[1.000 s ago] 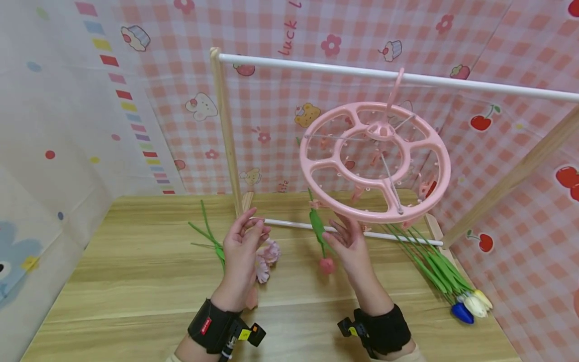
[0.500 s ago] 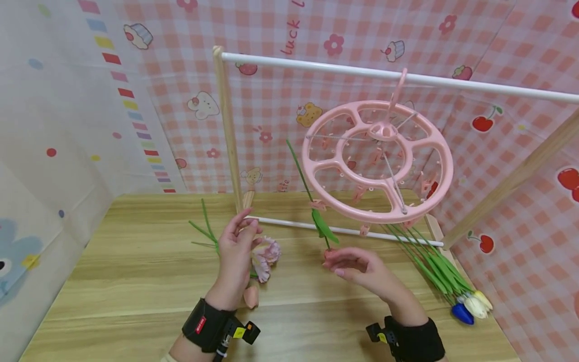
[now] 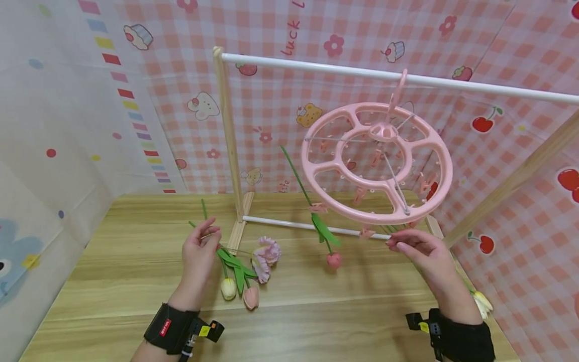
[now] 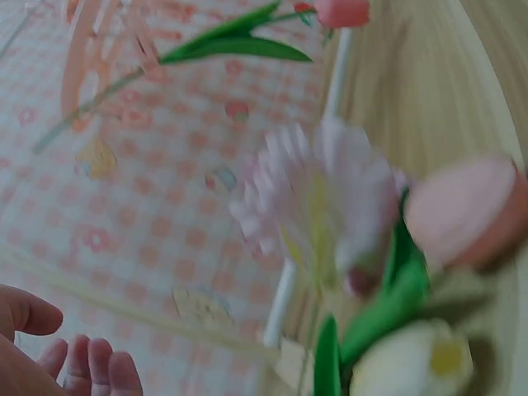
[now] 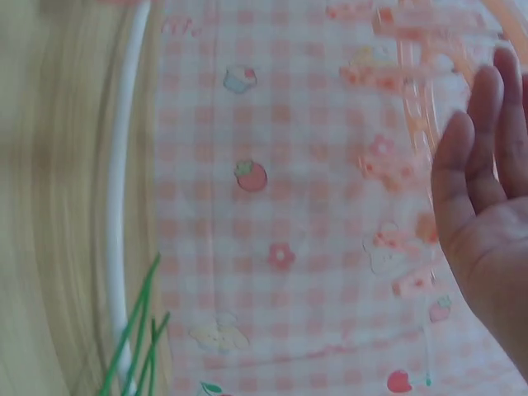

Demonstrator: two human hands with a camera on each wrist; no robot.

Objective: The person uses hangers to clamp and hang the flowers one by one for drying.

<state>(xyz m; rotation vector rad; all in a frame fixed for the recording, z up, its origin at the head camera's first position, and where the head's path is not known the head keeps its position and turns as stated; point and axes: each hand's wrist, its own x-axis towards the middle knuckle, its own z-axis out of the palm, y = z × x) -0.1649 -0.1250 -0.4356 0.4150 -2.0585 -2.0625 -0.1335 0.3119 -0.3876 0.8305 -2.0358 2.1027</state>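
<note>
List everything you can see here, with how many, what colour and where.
round clip hanger: one, pink, hooked on the top rail.
rack: one, wooden posts with white rails, standing on the table.
hanging tulip: one, pink with green stem, clipped head down under the hanger's left edge.
loose flowers: a small pile on the table, one cream tulip, one pink tulip, one pale pink carnation.
tulip bunch: count unclear, green stems, a cream head showing, at the table's right edge.
table: one, light wood.
backdrop: pink checked cloth with cartoons, behind.
left hand: at green stems by the pile.
right hand: open, near the hanger's right edge.
</note>
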